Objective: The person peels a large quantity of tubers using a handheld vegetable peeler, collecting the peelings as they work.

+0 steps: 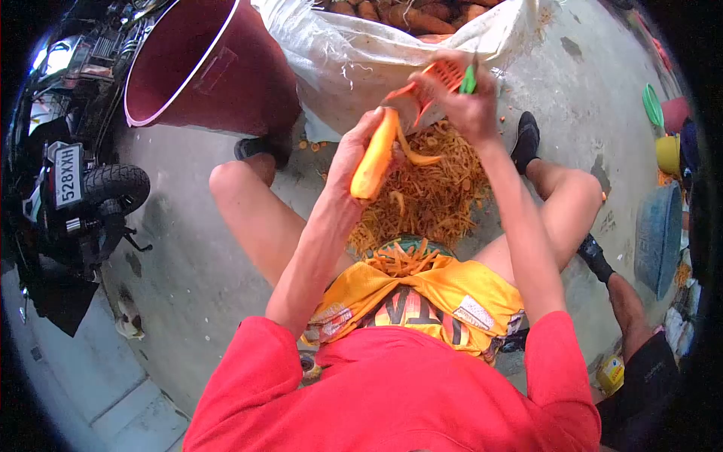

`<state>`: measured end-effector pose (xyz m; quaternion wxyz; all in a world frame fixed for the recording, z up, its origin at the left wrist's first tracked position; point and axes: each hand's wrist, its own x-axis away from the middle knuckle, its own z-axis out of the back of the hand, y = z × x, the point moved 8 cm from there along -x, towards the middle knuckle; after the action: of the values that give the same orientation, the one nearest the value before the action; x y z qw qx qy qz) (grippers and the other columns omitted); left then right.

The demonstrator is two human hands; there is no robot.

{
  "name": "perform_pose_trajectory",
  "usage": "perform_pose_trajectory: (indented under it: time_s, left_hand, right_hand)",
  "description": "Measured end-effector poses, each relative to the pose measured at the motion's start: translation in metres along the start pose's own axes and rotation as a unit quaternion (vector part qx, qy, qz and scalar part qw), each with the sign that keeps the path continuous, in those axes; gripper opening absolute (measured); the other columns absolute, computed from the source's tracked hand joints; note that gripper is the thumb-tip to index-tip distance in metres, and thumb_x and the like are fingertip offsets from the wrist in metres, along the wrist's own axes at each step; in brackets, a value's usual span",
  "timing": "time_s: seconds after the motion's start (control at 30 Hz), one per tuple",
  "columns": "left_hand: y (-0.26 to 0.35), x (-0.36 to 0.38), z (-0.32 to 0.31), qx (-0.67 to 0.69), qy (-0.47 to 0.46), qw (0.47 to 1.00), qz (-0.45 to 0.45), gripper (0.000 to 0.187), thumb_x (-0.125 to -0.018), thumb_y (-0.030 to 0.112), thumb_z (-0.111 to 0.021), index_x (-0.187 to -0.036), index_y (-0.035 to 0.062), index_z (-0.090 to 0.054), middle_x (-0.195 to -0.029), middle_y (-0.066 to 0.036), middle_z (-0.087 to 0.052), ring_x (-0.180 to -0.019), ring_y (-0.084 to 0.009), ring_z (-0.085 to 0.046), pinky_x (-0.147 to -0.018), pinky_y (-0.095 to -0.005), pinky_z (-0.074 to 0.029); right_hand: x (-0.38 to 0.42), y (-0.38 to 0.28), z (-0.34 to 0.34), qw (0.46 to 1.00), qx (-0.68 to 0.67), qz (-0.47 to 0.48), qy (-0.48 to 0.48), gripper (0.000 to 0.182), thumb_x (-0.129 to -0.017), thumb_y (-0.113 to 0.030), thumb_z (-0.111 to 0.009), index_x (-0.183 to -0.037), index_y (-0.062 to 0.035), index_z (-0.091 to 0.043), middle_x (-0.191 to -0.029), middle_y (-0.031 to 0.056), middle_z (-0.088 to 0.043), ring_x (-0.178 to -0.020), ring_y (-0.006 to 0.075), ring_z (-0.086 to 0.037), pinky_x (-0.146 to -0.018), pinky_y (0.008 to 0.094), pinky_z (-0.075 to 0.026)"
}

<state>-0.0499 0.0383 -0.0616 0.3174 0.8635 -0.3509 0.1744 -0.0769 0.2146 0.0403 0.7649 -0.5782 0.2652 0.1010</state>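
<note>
My left hand [348, 154] is closed around a carrot [372, 166], its surface bright orange and smooth, pointing down toward me. A curled strip of peel [419, 157] hangs beside it. Just to the right and above, my right hand [474, 113] grips an orange plastic peeler [444, 74] with a slotted face, near the carrot's far end. A small green piece [468, 80] with a dark point also shows at those fingers; motion blur hides what it is. Below both hands, a heap of carrot peels [429, 192] covers the floor between my legs.
A white woven sack [339, 56] of unpeeled carrots [410, 15] stands ahead. To its left is a large dark red bucket [218, 83]. A parked motorcycle [113, 188] is at far left. On the right are a blue-grey basin [657, 239] and another person's leg [629, 309].
</note>
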Motion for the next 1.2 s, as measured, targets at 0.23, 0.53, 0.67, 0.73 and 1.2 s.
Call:
perform_pose_trajectory:
  time_s: [0.23, 0.53, 0.67, 0.73, 1.2]
  left_hand:
    - [0.004, 0.002, -0.012, 0.015, 0.048, 0.998, -0.029, 0.029, -0.105, 0.035, -0.059, -0.121, 0.011, -0.061, -0.098, -0.006, -0.068, -0.072, -0.0146, -0.069, -0.058, -0.0278, -0.061]
    - [-0.001, 0.006, -0.032, 0.036, -0.042, 0.998, 0.026, 0.026, -0.104, 0.033, -0.061, -0.117, 0.0103, -0.062, -0.098, -0.007, -0.068, -0.072, -0.0155, -0.068, -0.057, -0.0284, -0.058]
    - [-0.006, 0.003, 0.006, -0.019, -0.006, 1.0, 0.004, 0.025, -0.104, 0.034, -0.062, -0.113, 0.0111, -0.062, -0.099, -0.007, -0.068, -0.073, -0.0148, -0.068, -0.057, -0.0271, -0.058]
    - [-0.01, -0.005, 0.004, -0.019, -0.066, 0.997, 0.039, 0.024, -0.104, 0.034, -0.062, -0.115, 0.012, -0.061, -0.1, -0.007, -0.068, -0.078, -0.0145, -0.069, -0.057, -0.0282, -0.059]
    - [-0.002, -0.001, -0.01, -0.053, -0.066, 0.996, -0.016, 0.028, -0.105, 0.031, -0.061, -0.124, 0.0103, -0.061, -0.1, -0.004, -0.067, -0.079, -0.0143, -0.067, -0.058, -0.0276, -0.057]
  right_hand:
    - [0.024, -0.065, -0.033, 0.987, -0.048, 0.108, -0.109, 0.029, -0.082, -0.012, -0.087, -0.105, -0.0059, -0.07, -0.092, 0.0026, -0.075, -0.083, 0.0098, -0.07, -0.073, 0.0292, -0.058]
    - [0.018, -0.045, -0.021, 0.996, -0.074, 0.034, -0.045, 0.025, -0.083, -0.014, -0.087, -0.101, -0.0063, -0.071, -0.089, 0.0027, -0.076, -0.08, 0.0109, -0.071, -0.07, 0.0262, -0.056]
    - [0.009, -0.019, -0.008, 0.997, -0.005, 0.06, -0.04, 0.021, -0.083, -0.012, -0.087, -0.096, -0.0066, -0.071, -0.087, 0.0012, -0.076, -0.074, 0.0104, -0.07, -0.069, 0.025, -0.056]
    - [-0.009, 0.012, 0.012, 1.0, 0.01, -0.009, 0.02, 0.022, -0.083, -0.012, -0.087, -0.099, -0.007, -0.072, -0.086, 0.0009, -0.076, -0.072, 0.0095, -0.068, -0.068, 0.0252, -0.056]
    - [0.007, -0.004, -0.006, 0.987, -0.138, -0.08, -0.033, 0.024, -0.085, -0.011, -0.085, -0.105, -0.0049, -0.072, -0.096, 0.0026, -0.076, -0.086, 0.0086, -0.071, -0.075, 0.0248, -0.058]
